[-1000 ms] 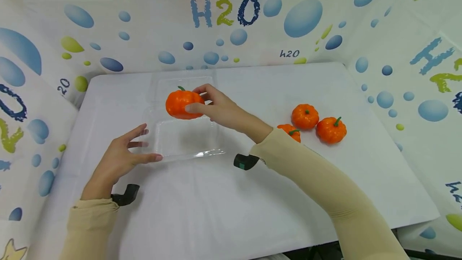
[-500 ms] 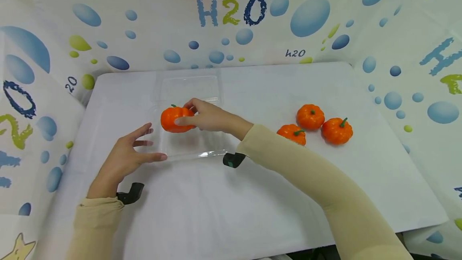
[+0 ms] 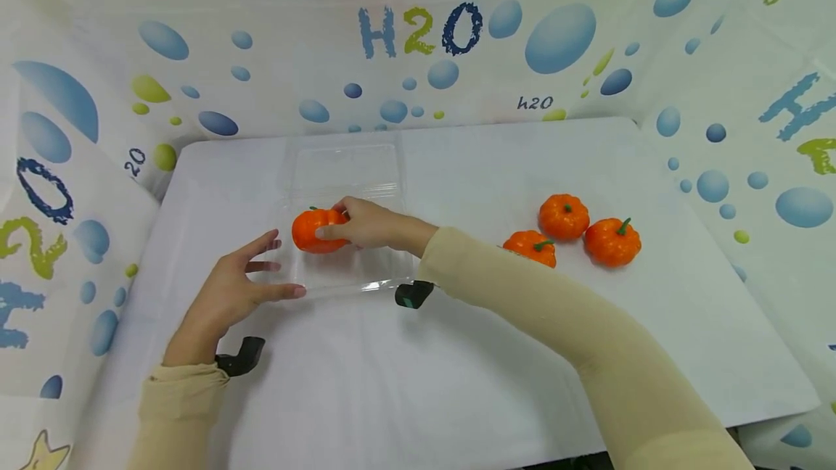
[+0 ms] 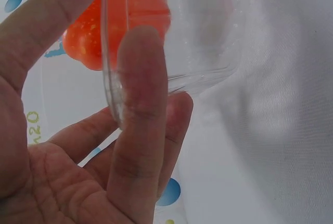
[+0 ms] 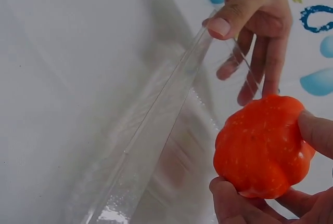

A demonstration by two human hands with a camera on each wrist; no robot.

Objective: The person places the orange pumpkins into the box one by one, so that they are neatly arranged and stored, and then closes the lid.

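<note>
Thumb and fingers of my right hand grip a small orange toy pumpkin with a green stem. It is held over the left part of a clear plastic clamshell box, whose lid lies open toward the back. In the right wrist view, the pumpkin is pinched from both sides. My left hand rests at the box's left side, fingers spread and thumb extended to its near corner. The left wrist view shows those fingers touching the clear rim, with the pumpkin behind the wall.
Three more toy pumpkins lie on the right of the white table: a back one, a right one and a nearer one, partly covered by the right sleeve. A patterned curtain encloses the back and sides.
My right hand has carried the pumpkin down and slightly left, lower over the near half of the box. The left hand keeps its place at the box's side. The view has shifted slightly.
</note>
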